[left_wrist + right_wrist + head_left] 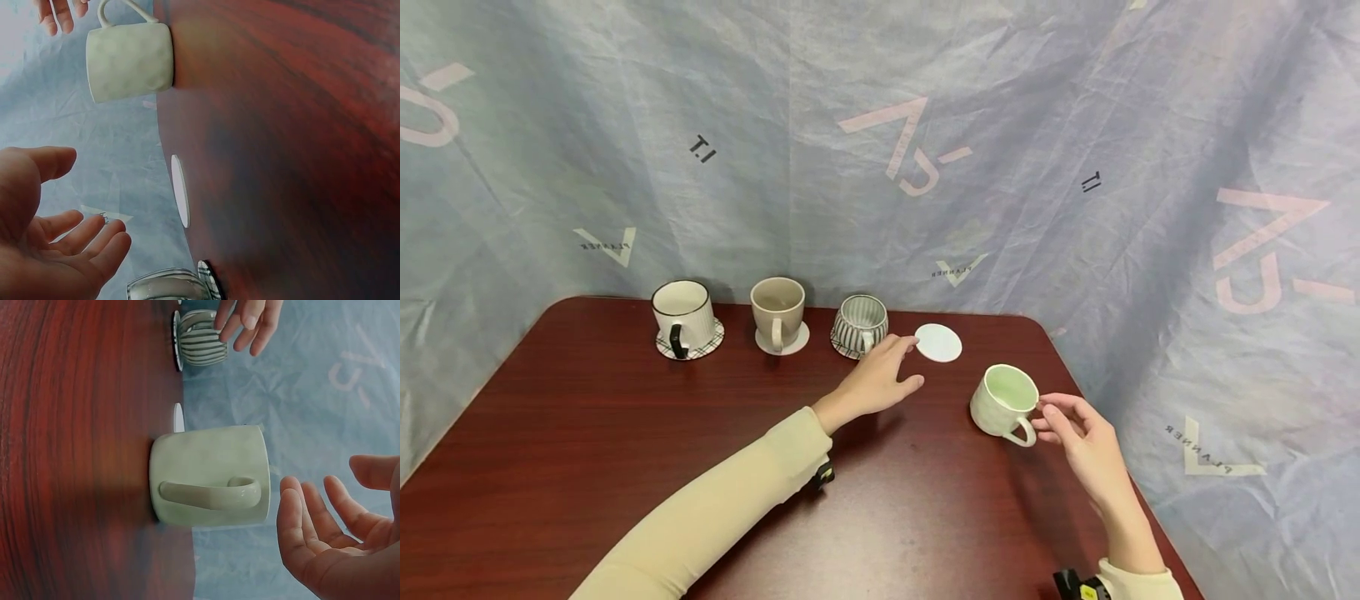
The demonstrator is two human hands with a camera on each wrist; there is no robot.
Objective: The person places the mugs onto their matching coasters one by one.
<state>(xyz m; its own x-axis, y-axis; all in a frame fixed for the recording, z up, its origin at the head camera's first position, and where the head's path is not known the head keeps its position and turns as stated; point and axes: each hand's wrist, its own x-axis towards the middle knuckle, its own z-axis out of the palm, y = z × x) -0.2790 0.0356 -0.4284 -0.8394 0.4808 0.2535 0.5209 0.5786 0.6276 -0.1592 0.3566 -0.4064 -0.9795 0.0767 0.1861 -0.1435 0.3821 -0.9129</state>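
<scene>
A pale green mug stands upright on the table, its handle toward the front right. Close by its rim is my right hand, fingers loosely bent; the right wrist view shows a small gap between fingertips and mug. My left hand hovers over the table with its thumb spread and nothing in it. In the head view its fingertips overlap the edge of a round white coaster. Just behind that hand, a striped grey mug sits on a plaid coaster.
Farther left, a white ribbed mug with a black handle rests on a plaid coaster. Between it and the striped mug, a beige mug stands on a white coaster. A grey-blue curtain hangs behind the dark red table.
</scene>
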